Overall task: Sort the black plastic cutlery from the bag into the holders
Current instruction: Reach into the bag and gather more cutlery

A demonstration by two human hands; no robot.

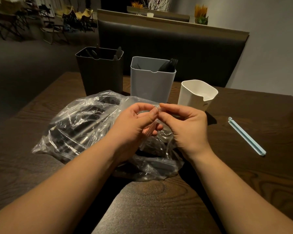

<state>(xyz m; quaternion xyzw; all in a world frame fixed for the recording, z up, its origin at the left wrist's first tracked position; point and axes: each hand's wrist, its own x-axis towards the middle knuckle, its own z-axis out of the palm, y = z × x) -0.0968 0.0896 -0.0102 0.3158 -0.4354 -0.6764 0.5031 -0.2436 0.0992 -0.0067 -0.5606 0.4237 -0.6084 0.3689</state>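
Where the hands meet: just above the near right part of the clear plastic bag [78, 125], close together, with thumb and forefinger tips almost touching.
Left hand [134, 122]: palm turned inward, thumb and forefinger pinching a fold of the bag's film; the lower fingers curl round more gathered film.
Right hand [184, 125]: back toward the camera, thumb and forefinger pinching the same raised fold from the other side; the other fingers are tucked under.
Forearms: bare, entering from the bottom edge and converging on the bag.
Bag's place: crumpled on the dark wood-grain table [243, 174], in front of the holders and touching the foot of the black one.
Black plastic cutlery [71, 130]: most lies heaped inside the bag, seen through the film; single pieces cannot be told apart.
Black holder [100, 76]: upright at the far left, with a few dark handles [118, 54] showing above the rim.
Grey holder [150, 81]: upright just to its right, with black forks [169, 65] leaning in the right corner.
White holder [196, 95]: shortest, nearest the right hand; no cutlery shows inside.
Pale blue bag clip [246, 135]: flat on the table, well apart to the right.
Backdrop: dark padded bench back [193, 53] behind the table.
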